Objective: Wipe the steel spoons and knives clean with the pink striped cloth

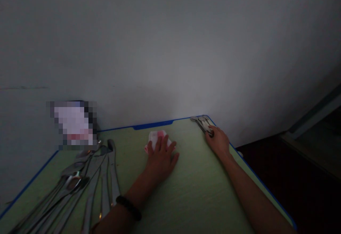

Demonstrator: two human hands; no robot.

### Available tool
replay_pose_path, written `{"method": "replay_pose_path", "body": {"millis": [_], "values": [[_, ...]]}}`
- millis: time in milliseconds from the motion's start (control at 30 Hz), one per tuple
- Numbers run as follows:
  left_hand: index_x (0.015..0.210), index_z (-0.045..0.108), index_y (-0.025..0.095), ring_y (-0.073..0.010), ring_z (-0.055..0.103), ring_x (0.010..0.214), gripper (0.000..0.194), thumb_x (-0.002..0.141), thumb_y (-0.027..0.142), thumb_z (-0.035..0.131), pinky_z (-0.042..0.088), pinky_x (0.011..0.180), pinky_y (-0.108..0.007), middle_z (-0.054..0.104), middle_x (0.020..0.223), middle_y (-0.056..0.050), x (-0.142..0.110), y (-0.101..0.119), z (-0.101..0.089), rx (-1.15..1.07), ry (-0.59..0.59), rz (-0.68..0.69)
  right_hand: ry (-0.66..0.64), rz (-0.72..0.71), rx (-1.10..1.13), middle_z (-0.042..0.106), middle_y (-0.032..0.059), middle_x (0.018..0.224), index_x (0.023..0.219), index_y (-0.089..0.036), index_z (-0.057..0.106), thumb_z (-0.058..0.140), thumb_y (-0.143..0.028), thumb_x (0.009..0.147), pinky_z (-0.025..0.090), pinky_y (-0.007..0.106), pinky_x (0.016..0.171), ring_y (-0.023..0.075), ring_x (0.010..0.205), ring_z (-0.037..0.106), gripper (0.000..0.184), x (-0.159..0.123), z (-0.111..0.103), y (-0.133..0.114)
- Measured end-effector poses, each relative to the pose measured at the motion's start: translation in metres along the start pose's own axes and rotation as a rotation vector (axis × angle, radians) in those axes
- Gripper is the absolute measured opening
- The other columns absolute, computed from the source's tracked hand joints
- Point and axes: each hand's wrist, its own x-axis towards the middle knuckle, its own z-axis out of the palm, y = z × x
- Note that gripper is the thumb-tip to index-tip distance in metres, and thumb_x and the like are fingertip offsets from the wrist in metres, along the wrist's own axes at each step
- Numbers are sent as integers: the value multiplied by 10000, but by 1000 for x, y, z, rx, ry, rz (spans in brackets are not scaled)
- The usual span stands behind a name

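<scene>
Cloth (pixel 160 138), pink and white, lies at the frame's centre beneath the left hand (pixel 160 157), fingers spread. Right hand (pixel 217 139) touches metal spoons (pixel 204 123) at centre right; its finger closure cannot be determined.

The white-and-pink cloth (pixel 154 137) lies crumpled on the worktop (pixel 197 180), partly under the left hand (pixel 159 160). Silvery cutlery (pixel 201 124) lies bunched lengthwise at the far right corner, ends under the right hand (pixel 218 142).
</scene>
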Motion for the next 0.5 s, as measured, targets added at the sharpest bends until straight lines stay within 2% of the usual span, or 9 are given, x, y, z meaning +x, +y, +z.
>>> {"method": "replay_pose_path", "body": {"millis": [300,500], "values": [[1232,489,261,-335,202,1313,417,872,424,360,118,1014,-587,347,1401,-110,0,2,-4,-4,-22,-6,-41,32,-57,651,71,929,1104,-208,577,506,-383,764,407,304,755,218,895,582,389,0,-6,-6],[1233,490,260,-337,198,1313,418,874,425,356,116,1014,-589,350,1399,-108,0,2,-5,-4,-23,-2,-101,96,-70,679,49,858,1096,-232,576,513,-433,757,413,297,691,212,822,617,399,0,-10,-7]]}}
